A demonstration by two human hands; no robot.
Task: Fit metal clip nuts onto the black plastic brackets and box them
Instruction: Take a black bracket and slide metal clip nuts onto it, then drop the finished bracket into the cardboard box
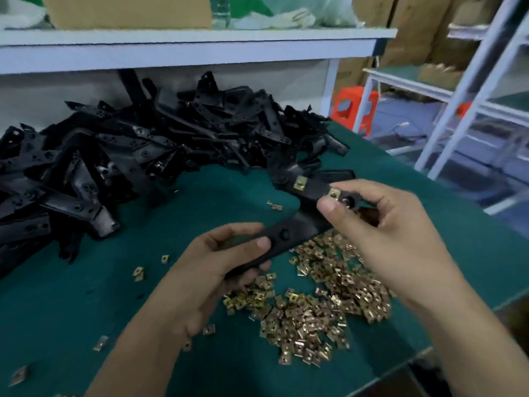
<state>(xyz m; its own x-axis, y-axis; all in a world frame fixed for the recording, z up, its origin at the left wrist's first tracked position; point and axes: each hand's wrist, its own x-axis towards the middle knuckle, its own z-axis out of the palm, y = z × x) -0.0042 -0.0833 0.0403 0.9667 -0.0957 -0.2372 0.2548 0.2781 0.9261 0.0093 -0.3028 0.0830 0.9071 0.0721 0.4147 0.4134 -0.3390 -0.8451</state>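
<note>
1. The left hand (229, 253) grips the lower end of a black plastic bracket (297, 229), with the thumb pressed on top and the fingers curled underneath.
2. The right hand (386, 233) pinches a brass-coloured clip nut (333, 193) between thumb and forefinger at the bracket's upper end.
3. The bracket is held in the air over the green table (71, 310), slanting up from left to right.
4. A second clip nut (300, 183) is clipped on a black arm just beyond the pinched one.
5. A pile of loose nuts (323, 305) lies on the table under both hands, with a few strays to the left.
6. A heap of brackets (137, 156) fills the back left of the table, below a white shelf (200, 50) carrying a cardboard box (128, 10).
</note>
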